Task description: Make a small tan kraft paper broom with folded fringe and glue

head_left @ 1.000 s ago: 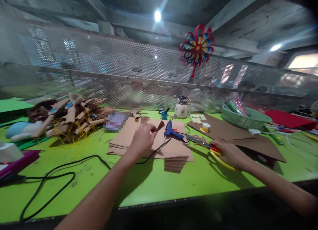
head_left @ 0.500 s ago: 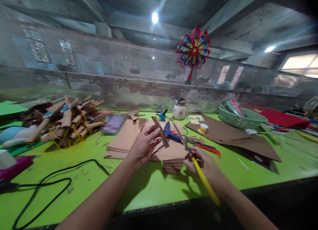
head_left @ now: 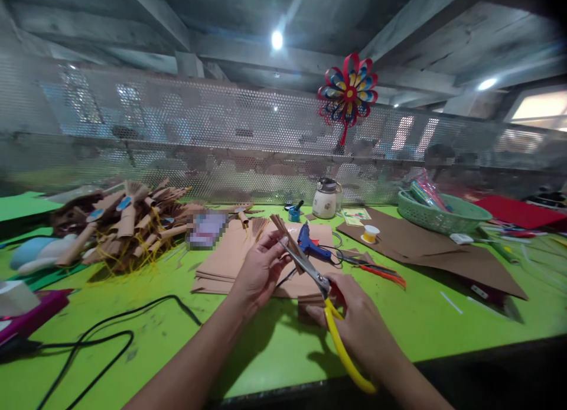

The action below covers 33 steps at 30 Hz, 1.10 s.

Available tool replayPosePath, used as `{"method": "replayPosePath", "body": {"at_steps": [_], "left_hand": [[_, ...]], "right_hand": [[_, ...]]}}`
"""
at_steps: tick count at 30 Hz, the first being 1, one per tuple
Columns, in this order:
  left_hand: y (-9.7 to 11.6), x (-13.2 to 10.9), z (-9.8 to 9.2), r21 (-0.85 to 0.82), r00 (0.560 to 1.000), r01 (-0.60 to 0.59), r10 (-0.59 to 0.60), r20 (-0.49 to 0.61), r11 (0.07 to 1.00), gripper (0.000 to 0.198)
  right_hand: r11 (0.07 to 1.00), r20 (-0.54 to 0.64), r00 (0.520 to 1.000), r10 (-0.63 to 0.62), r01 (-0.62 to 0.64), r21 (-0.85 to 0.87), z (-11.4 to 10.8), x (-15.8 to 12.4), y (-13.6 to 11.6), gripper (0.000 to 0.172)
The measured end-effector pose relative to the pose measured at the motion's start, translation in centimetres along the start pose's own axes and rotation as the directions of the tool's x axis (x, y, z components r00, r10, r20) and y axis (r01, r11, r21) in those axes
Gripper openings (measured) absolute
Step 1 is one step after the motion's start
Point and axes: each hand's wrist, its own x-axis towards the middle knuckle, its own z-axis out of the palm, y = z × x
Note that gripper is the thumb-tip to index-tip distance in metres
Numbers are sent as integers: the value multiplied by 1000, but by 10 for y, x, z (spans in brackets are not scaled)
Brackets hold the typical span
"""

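My left hand [head_left: 261, 267] is closed on a folded strip of brown pleated paper [head_left: 283, 233], held up over a stack of brown paper sheets [head_left: 225, 256]. My right hand [head_left: 357, 324] grips yellow-handled scissors [head_left: 330, 312]. Their metal blades point up and left and meet the folded strip near my left fingers. A small pile of folded brown pieces [head_left: 310, 303] lies on the green table [head_left: 146, 327] under my right hand.
A blue glue gun [head_left: 312, 247] with a black cable lies behind my hands. Red-handled scissors [head_left: 381, 271] rest to its right. A heap of brown paper fans [head_left: 124, 218] sits at left, a green basket [head_left: 438, 215] at right, a jar [head_left: 325, 198] and perforated screen behind.
My right hand picked up the yellow scissors from the right and brought them to the centre. My left hand lifted the folded strip off the stack, and the blades now reach it.
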Motion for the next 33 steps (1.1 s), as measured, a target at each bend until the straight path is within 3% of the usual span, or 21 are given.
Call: {"method": "replayPosePath", "body": {"at_steps": [12,24,33], "left_hand": [[-1,-2,2,-4,995,-83,83,52,997,25],[-2,-3,2,-31,993,-80,82,90,996,24],[-3,-3,3,20,989,-131,129,69,991,23]], "right_hand": [[1000,-7,1000,-20,20,16,-2,-2,-2,35],[999,-26,999,-35,34,-40,-2,-8,-2,33],[991,-56,994,-91,84,-108,0,-10,0,33]]}}
